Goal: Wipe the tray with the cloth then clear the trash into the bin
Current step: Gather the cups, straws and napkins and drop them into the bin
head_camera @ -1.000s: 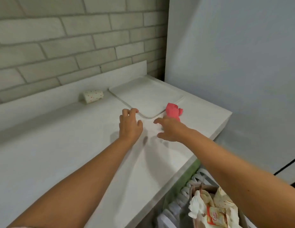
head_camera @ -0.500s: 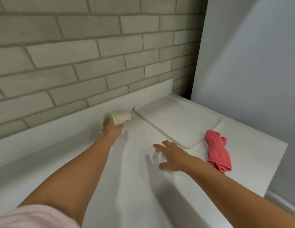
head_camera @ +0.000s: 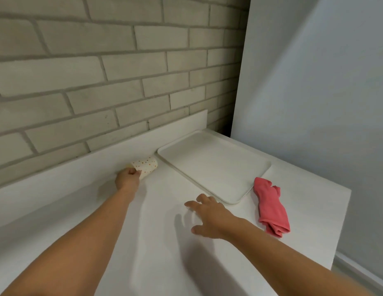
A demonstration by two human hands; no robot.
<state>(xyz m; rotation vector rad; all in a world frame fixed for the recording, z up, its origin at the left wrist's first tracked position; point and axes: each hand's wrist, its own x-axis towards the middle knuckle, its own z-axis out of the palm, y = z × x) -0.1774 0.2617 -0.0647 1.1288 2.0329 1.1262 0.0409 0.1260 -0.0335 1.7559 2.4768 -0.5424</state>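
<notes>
Now the left hand [head_camera: 127, 180] is reaching to the back of the white worktop [head_camera: 156, 242], and its grip is closing round one end of a dotted paper cup [head_camera: 146, 166]. The cup is lying on its side against the low white upstand [head_camera: 79, 167] below the brick wall [head_camera: 100, 82]. The curled fingers are hiding that end of the cup, so whether it is the base or the mouth is hard to tell. The cup's free end is pointing toward the far left corner of the white tray [head_camera: 216, 165]. It is lying just beside that corner, though whether the two are touching cannot be made out. The tray is sitting flat on the worktop near the corner where the brick wall is meeting a plain grey panel [head_camera: 314, 82]. The right hand [head_camera: 209, 216] is spreading out just beside the tray's near corner, its grip wide and holding nothing. A shadow is falling beneath it, and whether the fingertips are touching the surface is unclear. The pink cloth [head_camera: 271, 207] is lying crumpled on the worktop just to the right of the tray's near end, apart from the right hand. Both forearms are running out of the bottom edge of the view.
</notes>
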